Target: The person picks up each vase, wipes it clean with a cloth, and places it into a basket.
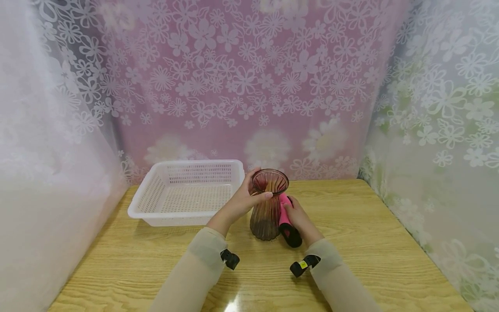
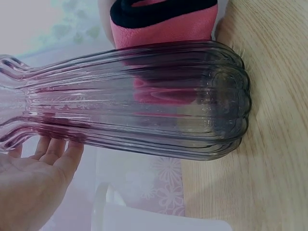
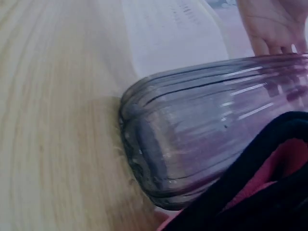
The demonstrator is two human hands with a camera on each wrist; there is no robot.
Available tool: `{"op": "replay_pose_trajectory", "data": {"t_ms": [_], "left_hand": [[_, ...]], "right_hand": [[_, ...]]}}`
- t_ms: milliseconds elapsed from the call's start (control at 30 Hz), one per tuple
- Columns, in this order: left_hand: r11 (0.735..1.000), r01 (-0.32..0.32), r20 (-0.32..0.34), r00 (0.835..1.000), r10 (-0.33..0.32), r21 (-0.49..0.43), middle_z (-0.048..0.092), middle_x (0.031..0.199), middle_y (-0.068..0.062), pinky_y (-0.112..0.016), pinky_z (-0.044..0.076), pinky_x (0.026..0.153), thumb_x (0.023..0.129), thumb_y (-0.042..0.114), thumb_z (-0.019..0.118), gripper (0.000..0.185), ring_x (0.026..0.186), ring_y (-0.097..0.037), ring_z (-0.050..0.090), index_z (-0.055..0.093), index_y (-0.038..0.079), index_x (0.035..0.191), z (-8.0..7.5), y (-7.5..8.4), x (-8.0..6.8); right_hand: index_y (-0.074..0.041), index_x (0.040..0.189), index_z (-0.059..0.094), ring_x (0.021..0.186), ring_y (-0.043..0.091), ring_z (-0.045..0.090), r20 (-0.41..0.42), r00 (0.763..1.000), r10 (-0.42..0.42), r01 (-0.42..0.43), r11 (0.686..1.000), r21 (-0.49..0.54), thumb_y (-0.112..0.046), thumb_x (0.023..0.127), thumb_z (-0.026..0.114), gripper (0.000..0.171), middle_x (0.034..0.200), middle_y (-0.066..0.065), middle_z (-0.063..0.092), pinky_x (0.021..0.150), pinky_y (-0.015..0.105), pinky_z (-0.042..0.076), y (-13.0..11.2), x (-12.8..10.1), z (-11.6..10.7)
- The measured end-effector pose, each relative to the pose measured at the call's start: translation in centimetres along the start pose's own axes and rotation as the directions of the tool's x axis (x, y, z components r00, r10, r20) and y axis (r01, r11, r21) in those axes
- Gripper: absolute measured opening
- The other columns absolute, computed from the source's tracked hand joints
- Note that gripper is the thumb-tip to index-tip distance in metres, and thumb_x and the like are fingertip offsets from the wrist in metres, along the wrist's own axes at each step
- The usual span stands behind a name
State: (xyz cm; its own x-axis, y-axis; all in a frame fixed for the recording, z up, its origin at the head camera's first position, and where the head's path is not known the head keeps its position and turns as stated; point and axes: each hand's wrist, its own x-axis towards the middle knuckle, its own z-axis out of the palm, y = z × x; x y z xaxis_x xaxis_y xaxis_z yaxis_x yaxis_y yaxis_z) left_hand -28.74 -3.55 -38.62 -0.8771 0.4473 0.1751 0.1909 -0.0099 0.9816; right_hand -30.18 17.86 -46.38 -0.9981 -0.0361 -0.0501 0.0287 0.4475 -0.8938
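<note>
One ribbed glass vase (image 1: 269,208), one pink and black sock (image 1: 287,221), one white perforated basket (image 1: 187,193), one wooden table (image 1: 390,242), two hands: left hand (image 1: 243,201), right hand (image 1: 298,219).

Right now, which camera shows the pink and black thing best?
The head view: the pink thing shows nearly whole, gripped by the right hand beside the vase. The left wrist view shows one end behind the glass; the right wrist view only a blurred corner.

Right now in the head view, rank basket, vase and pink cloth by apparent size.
1. Basket, clearly largest.
2. Vase.
3. Pink cloth, smallest; the right hand partly covers it, so its full extent is unsure.
</note>
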Motion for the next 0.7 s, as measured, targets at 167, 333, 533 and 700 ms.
{"op": "replay_pose_trajectory", "data": {"t_ms": [167, 333, 533, 700], "left_hand": [[1.000, -0.012, 0.014, 1.000, 0.012, -0.006, 0.040, 0.154, -0.012, -0.049, 0.026, 0.117, 0.092, 0.026, 0.073, 0.089, 0.146, -0.027, 0.033, 0.015, 0.032, 0.159, -0.1, 0.0, 0.1], [1.000, -0.002, 0.023, 1.000, 0.002, -0.010, 0.043, 0.152, -0.012, -0.048, 0.032, 0.115, 0.093, 0.025, 0.072, 0.088, 0.144, -0.026, 0.037, 0.015, 0.031, 0.160, -0.3, 0.0, 0.1], [1.000, 0.023, 0.052, 0.998, -0.023, -0.001, 0.044, 0.151, -0.010, -0.047, 0.035, 0.113, 0.093, 0.030, 0.073, 0.087, 0.142, -0.024, 0.039, 0.015, 0.036, 0.158, -0.8, 0.2, 0.3], [0.998, 0.038, 0.089, 0.995, -0.034, -0.041, 0.041, 0.153, -0.011, -0.049, 0.036, 0.112, 0.092, 0.029, 0.073, 0.092, 0.142, -0.026, 0.039, 0.012, 0.030, 0.161, -1.1, 0.2, 0.5]], "right_hand": [[0.004, 0.157, 0.017, 0.145, 0.044, 0.023, 0.024, 0.998, 0.050, -0.050, 0.999, 0.016, -0.019, 0.108, 0.033, 0.056, 0.158, 0.031, 0.023, 0.118, 0.058, 0.018, -0.2, 0.0, -0.8], [-0.001, 0.159, 0.015, 0.146, 0.043, 0.020, 0.031, 0.996, 0.082, -0.084, 0.995, 0.062, -0.021, 0.108, 0.033, 0.057, 0.160, 0.028, 0.018, 0.118, 0.059, 0.015, -0.7, -0.3, -1.8], [-0.003, 0.159, 0.016, 0.141, 0.042, 0.028, 0.018, 0.997, 0.075, -0.076, 0.994, 0.076, -0.022, 0.108, 0.034, 0.057, 0.161, 0.026, 0.019, 0.116, 0.056, 0.021, -1.2, -0.4, -2.7], [-0.005, 0.160, 0.014, 0.136, 0.040, 0.033, 0.024, 0.998, 0.065, -0.067, 0.993, 0.097, -0.021, 0.109, 0.033, 0.057, 0.160, 0.026, 0.019, 0.113, 0.054, 0.027, -1.9, -0.8, -3.4]]}}
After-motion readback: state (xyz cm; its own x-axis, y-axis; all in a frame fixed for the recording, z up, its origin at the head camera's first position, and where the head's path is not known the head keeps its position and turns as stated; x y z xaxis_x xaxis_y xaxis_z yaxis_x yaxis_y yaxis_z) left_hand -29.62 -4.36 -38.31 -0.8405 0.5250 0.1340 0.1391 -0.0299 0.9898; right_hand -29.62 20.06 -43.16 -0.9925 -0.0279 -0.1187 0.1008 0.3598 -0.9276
